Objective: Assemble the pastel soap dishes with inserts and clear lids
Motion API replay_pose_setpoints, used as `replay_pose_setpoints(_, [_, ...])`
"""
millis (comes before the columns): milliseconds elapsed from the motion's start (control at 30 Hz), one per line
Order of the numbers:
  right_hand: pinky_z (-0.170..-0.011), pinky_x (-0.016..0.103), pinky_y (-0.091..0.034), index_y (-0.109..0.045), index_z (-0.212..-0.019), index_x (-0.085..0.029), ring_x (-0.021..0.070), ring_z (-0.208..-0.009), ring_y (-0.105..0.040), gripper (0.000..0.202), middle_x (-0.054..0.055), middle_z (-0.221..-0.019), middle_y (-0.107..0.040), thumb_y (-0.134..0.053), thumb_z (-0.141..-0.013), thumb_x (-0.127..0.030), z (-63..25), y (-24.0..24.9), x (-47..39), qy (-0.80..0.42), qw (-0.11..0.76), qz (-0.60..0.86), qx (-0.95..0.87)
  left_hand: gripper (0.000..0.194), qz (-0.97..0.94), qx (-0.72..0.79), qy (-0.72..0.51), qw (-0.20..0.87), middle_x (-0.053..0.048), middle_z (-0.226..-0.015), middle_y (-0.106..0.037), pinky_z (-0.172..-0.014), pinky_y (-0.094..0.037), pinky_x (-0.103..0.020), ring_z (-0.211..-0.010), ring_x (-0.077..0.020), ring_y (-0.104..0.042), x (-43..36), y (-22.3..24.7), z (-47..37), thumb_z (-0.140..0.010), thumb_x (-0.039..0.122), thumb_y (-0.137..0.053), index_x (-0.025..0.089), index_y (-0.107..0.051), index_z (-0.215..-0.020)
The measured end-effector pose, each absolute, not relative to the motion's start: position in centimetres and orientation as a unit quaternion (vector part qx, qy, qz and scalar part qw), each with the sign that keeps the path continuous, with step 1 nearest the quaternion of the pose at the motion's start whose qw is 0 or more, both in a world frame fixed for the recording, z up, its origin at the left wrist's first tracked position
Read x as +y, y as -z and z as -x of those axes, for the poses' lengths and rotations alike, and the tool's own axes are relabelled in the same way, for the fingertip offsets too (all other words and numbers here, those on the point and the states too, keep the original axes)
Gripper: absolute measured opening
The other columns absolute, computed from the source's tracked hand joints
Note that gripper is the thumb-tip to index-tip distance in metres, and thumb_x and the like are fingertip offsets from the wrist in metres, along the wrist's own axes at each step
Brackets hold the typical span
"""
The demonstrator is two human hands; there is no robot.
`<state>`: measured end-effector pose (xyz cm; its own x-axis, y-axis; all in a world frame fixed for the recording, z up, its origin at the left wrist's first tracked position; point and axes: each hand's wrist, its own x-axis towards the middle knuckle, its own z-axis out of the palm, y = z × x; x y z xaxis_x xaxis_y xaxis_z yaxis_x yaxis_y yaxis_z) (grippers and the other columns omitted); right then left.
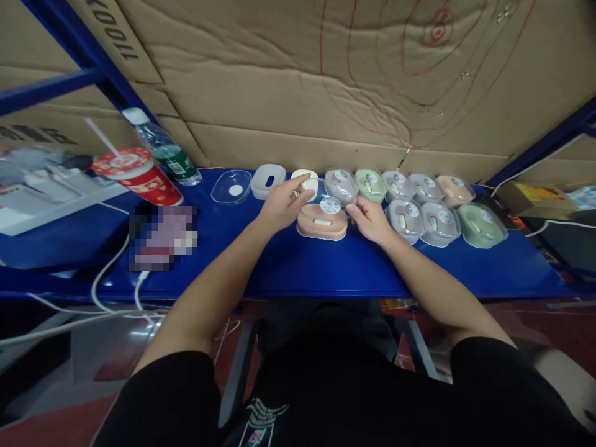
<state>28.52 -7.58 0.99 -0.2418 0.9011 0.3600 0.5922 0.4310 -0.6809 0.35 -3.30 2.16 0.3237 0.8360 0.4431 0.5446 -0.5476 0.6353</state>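
Observation:
A pink oval box [321, 230] with a pale slot piece sits on the blue table in front of me. Over its back edge is a clear plastic lid [341, 210] bearing a round printed sticker. My right hand [371, 218] pinches the lid's right edge between thumb and fingertips. My left hand [282, 206] is on the other side, index finger and thumb stretched out and apart, thumb close to the lid's left edge; whether it touches is unclear. Partly behind those fingers stands a cream box [303, 176]. A grey box [341, 186] with a clear lid is just behind.
Several lidded boxes, among them a green box [482, 225] and a grey box [405, 220], stand to the right. Leftward are a white box [267, 177], another clear lid [223, 188], a red cup [149, 177] with a straw, a bottle [170, 155] and cables. Cardboard [279, 81] backs the table.

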Motion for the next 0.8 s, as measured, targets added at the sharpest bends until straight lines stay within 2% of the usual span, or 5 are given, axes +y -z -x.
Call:
replay_pose_setpoints(167, [-0.065,0.035,-0.041,-0.055,-0.065,-0.024,0.0207,-0.065,-0.057,0.081,0.003,-0.062,-0.059,-0.031,-0.097,-0.095,-28.5,-0.9,-7.5,-0.207,0.353,0.523,-0.748,0.05,-0.77,0.443,-0.392,0.238,-0.015,-0.14,-0.075,-0.091,-0.061,-0.037,-0.105,-0.0244,-0.076,-2.9,-1.2,-1.2,-0.104,0.051,-0.058,0.017,-0.073,-0.138])
replay_pose_setpoints(267, [-0.068,0.035,-0.043,-0.059,-0.064,-0.023,0.0218,-0.068,-0.062,0.082,0.004,-0.064,-0.063,-0.029,-0.101,-0.09,-28.5,-0.6,-7.0,-0.227,0.308,0.527,-0.759,0.044,-0.783,0.452,-0.363,0.227,-0.014,-0.132,-0.078,-0.097,-0.059,-0.041,-0.115,-0.028,-0.075,-2.7,-0.9,-1.0,-0.103,0.05,-0.059,0.019,-0.077,-0.127])
replay_pose_setpoints(400, [-0.07,0.036,-0.045,-0.062,-0.06,-0.023,0.0225,-0.068,-0.065,0.08,0.006,-0.067,-0.068,-0.037,-0.102,-0.086,-28.7,-0.3,-6.6,-0.249,0.189,0.55,-0.774,0.03,-0.812,0.471,-0.274,0.208,-0.01,-0.102,-0.082,-0.083,-0.057,-0.04,-0.095,-0.028,-0.076,-2.6,-0.3,-0.7,-0.099,0.047,-0.062,0.022,-0.079,-0.103])
replay_pose_setpoints(500, [-0.07,0.036,-0.047,-0.065,-0.06,-0.024,0.0228,-0.068,-0.067,0.082,0.007,-0.07,-0.073,-0.037,-0.1,-0.09,-28.9,-0.2,-6.4,-0.244,0.171,0.551,-0.78,0.029,-0.812,0.481,-0.242,0.225,-0.007,-0.088,-0.079,-0.074,-0.053,-0.037,-0.082,-0.0255,-0.074,-2.7,-0.1,-0.7,-0.1,0.047,-0.06,0.023,-0.076,-0.102])
replay_pose_setpoints(800, [-0.072,0.036,-0.049,-0.062,-0.052,-0.025,0.0221,-0.064,-0.067,0.092,0.008,-0.058,-0.069,-0.025,-0.1,-0.093,-29.0,0.4,-5.8,-0.264,0.187,0.581,-0.747,0.039,-0.791,0.493,-0.252,0.261,-0.009,-0.09,-0.078,-0.07,-0.053,-0.036,-0.08,-0.0244,-0.071,-2.3,0.5,-1.3,-0.101,0.057,-0.058,0.022,-0.074,-0.098])
